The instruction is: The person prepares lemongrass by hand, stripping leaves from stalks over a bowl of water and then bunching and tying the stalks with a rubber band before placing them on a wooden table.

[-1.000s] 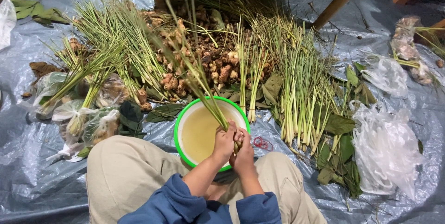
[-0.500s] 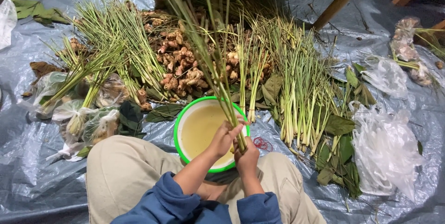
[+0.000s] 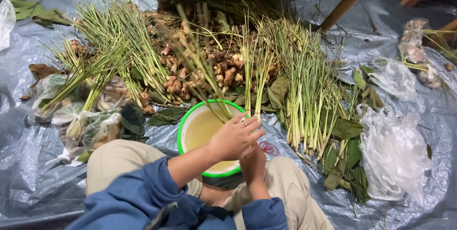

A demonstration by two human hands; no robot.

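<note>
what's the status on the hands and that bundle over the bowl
Left hand wrapped round lemongrass bundle, fingers closed. Right hand gripping beneath. Bundle tilted over green-rimmed bowl. Nothing in the way.

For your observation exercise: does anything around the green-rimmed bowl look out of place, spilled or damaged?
Little stands out. A few thin red rubber bands lie loose on the grey plastic sheet beside the green-rimmed bowl, not in any container. Dark green leaves are scattered among the bundles of long green stalks. Nothing looks spilled or broken.

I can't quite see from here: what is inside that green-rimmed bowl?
The bowl shows a pale yellowish, apparently bare inside. The left hand and the stalk bundle it grips cover its near right part, so that stays unseen.
</note>
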